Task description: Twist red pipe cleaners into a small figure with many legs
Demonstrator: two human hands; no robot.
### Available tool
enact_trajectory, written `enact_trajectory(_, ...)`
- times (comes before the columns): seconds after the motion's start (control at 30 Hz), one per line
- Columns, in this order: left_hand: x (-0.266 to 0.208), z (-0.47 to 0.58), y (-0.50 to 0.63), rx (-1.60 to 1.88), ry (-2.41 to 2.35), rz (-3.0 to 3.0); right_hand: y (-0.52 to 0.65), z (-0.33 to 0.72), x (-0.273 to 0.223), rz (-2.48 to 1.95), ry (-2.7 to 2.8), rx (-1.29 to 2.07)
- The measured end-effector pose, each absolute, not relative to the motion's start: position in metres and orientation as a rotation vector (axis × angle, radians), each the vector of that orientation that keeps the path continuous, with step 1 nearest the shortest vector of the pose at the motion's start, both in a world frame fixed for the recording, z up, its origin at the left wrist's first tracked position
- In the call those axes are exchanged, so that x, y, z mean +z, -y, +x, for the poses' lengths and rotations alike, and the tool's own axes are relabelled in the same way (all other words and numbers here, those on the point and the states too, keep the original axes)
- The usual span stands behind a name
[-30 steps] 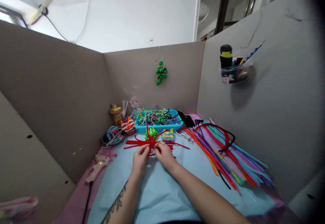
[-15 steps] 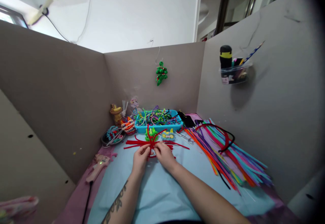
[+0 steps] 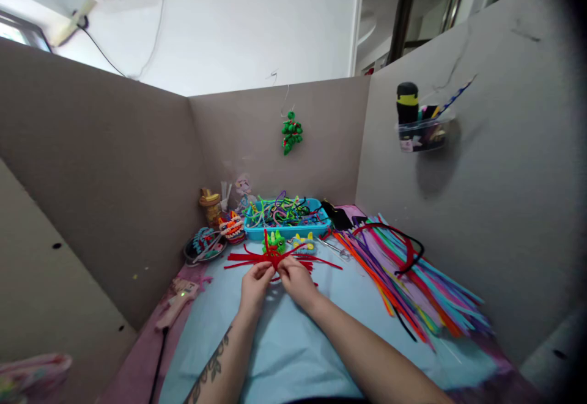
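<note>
Fingertips of both hands pinch the middle of a bunch of red pipe cleaners (image 3: 275, 260): the left hand (image 3: 254, 286) closes on it from the left and the right hand (image 3: 297, 282) from the right, thumbs and forefingers pressed together at the knot, so near each other that the two hands almost touch. That red bunch sits just above the far part of the light blue mat (image 3: 284, 349), its loose ends fanning out flat to either side and one end standing up. Just beyond it lie a small green figure (image 3: 274, 242) and a small yellow and blue figure (image 3: 304, 242), and behind those the blue tray (image 3: 288, 230) full of bent pipe cleaners stands against the back partition (image 3: 257, 141). On the right, a broad pile of straight coloured pipe cleaners (image 3: 413, 282) runs along the foot of the right partition (image 3: 495, 208) and overlaps the mat's right edge, near the right forearm. On the left, a pink glue gun (image 3: 177, 301) lies off the mat's left edge beside the left partition (image 3: 92, 196), and a dark dish (image 3: 204, 246) with small pieces sits farther back. Between the forearms and toward the near edge the mat lies bare. Partitions close the desk in on three sides.
</note>
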State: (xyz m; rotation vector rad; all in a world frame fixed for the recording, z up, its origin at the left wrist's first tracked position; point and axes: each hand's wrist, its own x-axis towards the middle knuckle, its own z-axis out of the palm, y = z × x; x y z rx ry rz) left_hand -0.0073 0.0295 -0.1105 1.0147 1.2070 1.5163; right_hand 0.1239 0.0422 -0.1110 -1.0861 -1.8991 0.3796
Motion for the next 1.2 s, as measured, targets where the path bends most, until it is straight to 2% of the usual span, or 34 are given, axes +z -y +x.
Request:
enact_trajectory(0.5,-0.1201,-0.0075,-0.0356,1.665,-1.246,1.148,-0.0386,0.1204,-0.1108,-1.059,1.907,0.367)
enact_trajectory(1.2,-0.1192,-0.0070,-0.0342,1.589,-1.266,1.058,-0.0433,0.1248,-0.1150,-1.048,1.811,0.408)
